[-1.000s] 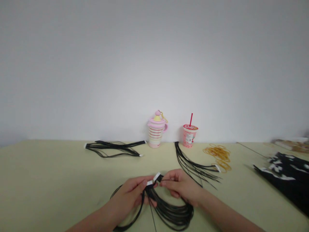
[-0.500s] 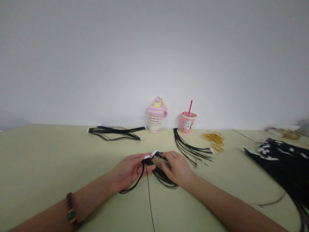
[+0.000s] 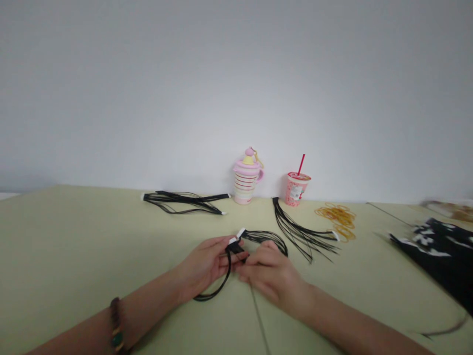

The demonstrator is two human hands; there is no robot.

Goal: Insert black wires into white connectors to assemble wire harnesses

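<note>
My left hand (image 3: 205,264) grips a black wire harness (image 3: 266,237) near its white connector ends (image 3: 236,239), and a loop of the strands (image 3: 216,288) hangs below the hand. My right hand (image 3: 269,273) sits just to the right, its fingers curled close together over the strands. Part of the harness is hidden under it. A beaded bracelet (image 3: 117,325) circles my left wrist.
Two more black wire harnesses lie on the pale green table (image 3: 74,236), one at the back (image 3: 183,201) and one to the right (image 3: 299,231). A pink striped mug-shaped container (image 3: 247,182), a pink cup with a red straw (image 3: 296,189), orange rubber bands (image 3: 336,222) and black patterned cloth (image 3: 436,251) also stand there.
My right hand has drawn back toward me, and the strands now arch above it to the right of the connectors. The view has shifted slightly, and my left hand stays nearly in place.
</note>
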